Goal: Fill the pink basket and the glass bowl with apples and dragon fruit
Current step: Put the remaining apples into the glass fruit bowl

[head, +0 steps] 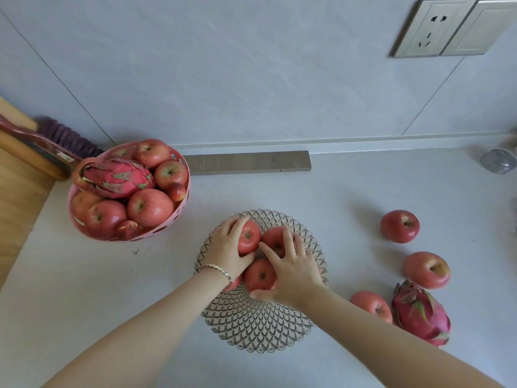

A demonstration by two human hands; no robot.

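Where hands cover glass bowl point(257, 326), apples point(260, 275) half hidden, left hand point(228, 247) gripping one, right hand point(293, 273) splayed open.

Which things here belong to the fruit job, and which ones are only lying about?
Belong to the job:
pink basket and the dragon fruit in it; glass bowl; bowl apples, left hand gripping one, right hand lying over them; loose apples; loose dragon fruit.

Lying about:
brush; wooden board; grey strip by the wall; wall socket; small greyish round object.
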